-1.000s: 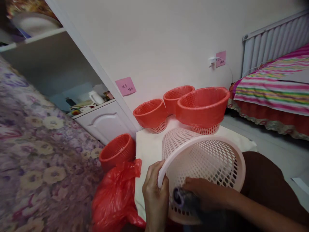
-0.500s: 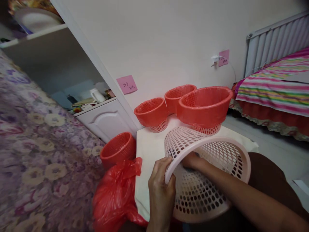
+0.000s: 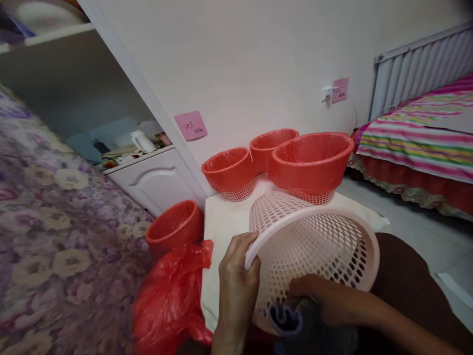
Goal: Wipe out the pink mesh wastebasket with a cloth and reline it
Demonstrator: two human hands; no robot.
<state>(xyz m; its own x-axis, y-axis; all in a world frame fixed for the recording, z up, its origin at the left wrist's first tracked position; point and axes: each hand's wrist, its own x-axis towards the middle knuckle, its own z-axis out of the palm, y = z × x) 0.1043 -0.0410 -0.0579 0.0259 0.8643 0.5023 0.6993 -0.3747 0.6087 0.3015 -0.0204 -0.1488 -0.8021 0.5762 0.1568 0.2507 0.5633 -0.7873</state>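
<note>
The left hand (image 3: 238, 271) is gripping the left rim of a tipped pale basket (image 3: 306, 244), the right hand (image 3: 321, 296) clutching dark cloth (image 3: 290, 319) at its mouth.

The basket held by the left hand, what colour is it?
Pale pink; the basket shows in the head view.

left pink note (image 3: 191, 125): top line ends "3", rest unclear | right pink note (image 3: 340, 89): illegible

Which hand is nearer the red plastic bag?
Left. The left hand grips the basket rim just right of the red bag; the right hand holds dark cloth farther right.
</note>
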